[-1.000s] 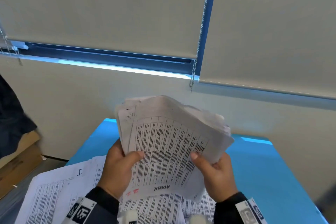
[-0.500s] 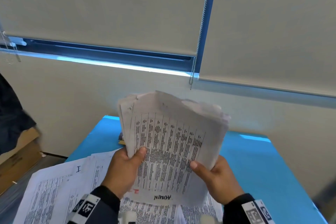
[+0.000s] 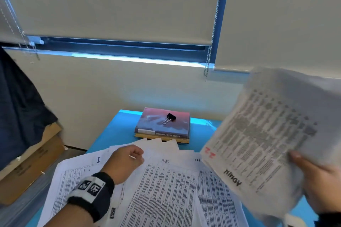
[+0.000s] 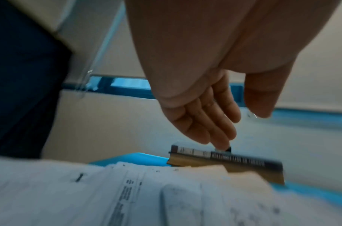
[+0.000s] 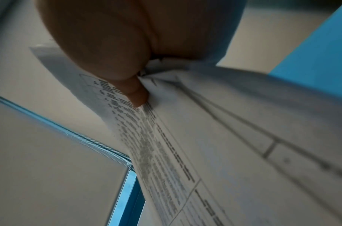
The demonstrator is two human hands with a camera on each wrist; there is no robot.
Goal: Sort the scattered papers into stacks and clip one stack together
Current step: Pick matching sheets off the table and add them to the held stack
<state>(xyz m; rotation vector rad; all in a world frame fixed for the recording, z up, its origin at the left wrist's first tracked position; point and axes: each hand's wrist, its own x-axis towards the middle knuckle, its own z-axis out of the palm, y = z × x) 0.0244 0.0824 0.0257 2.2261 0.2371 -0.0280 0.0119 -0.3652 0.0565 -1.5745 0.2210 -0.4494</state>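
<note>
My right hand (image 3: 317, 180) grips a thick stack of printed papers (image 3: 262, 138) marked "ADMIN", raised off the table at the right; in the right wrist view the thumb (image 5: 135, 94) presses on the stack of papers (image 5: 205, 137). My left hand (image 3: 127, 160) hovers empty over the spread papers (image 3: 166, 190) on the blue table (image 3: 114, 134), fingers loosely extended toward the books. A black binder clip (image 3: 169, 118) lies on top of two stacked books (image 3: 164, 125) at the table's far edge. In the left wrist view the fingers (image 4: 211, 128) point at the books (image 4: 224, 160).
A wall with roller blinds and bead chains (image 3: 212, 42) stands right behind the table. Cardboard boxes (image 3: 27, 167) and a dark cloth (image 3: 18, 107) sit at the left, off the table. Bare blue table shows at the right of the books.
My left hand let go of the stack and moved left and forward over the spread papers. My right hand swung the stack off to the right, uncovering the books and the clip.
</note>
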